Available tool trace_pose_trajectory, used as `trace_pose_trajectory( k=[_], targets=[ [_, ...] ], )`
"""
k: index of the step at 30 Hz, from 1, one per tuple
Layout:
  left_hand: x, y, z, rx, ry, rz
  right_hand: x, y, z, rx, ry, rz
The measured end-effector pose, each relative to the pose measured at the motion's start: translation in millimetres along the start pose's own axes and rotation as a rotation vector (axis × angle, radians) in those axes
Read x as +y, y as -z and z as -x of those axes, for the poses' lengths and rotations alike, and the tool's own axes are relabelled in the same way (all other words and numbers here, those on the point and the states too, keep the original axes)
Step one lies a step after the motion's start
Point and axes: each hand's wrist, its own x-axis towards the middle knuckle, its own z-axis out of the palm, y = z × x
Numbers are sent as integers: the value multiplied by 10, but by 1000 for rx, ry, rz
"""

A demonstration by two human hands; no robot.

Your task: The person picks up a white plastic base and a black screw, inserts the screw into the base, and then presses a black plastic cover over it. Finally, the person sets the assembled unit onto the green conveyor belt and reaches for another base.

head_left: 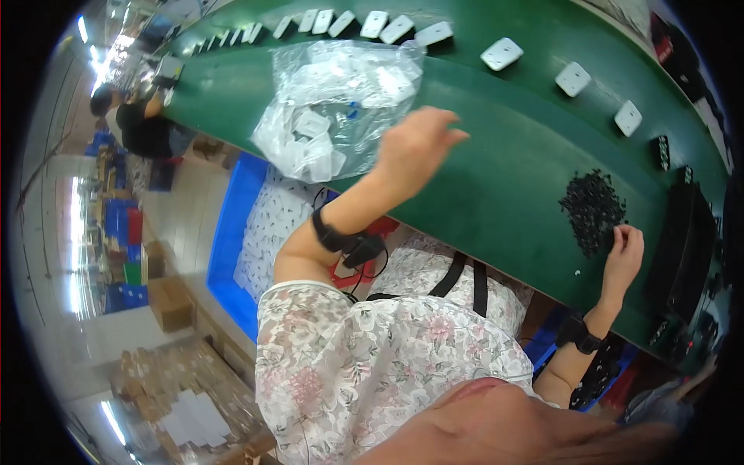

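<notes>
My left hand (421,147) hovers over the green table beside a clear plastic bag (360,74). Its thumb and forefinger stand apart, and I see nothing between them. White, translucent box-shaped parts (319,147) fill the bag and lie at its mouth. At the right, my right hand (626,252) rests by the near edge of a heap of small black parts (590,208). Its fingertips are drawn together at the heap; any piece in them is too small to make out.
A row of white rectangular housings with dark holes (501,53) runs along the green table (488,163). A long black object (676,248) stands at the right. Below the left table edge is a blue bin (225,256) of pale parts. Another person (143,124) sits far left.
</notes>
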Motion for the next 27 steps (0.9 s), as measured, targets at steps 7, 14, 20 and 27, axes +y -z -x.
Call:
trace_pose_trajectory(
  k=[7, 14, 20, 27],
  targets=[
    [-1425, 873, 604, -32, 286, -627, -26, 115, -82, -130, -113, -83],
    [-1934, 943, 672, -219, 461, -538, -77, 121, -171, -129, -10, -85],
    [-1772, 1082, 590, -184, 563, -487, -139, 46, -167, 66, -12, -65],
    [-504, 677, -9, 204, 386, 34, -210, 79, -213, 41, -125, -347]
  ],
)
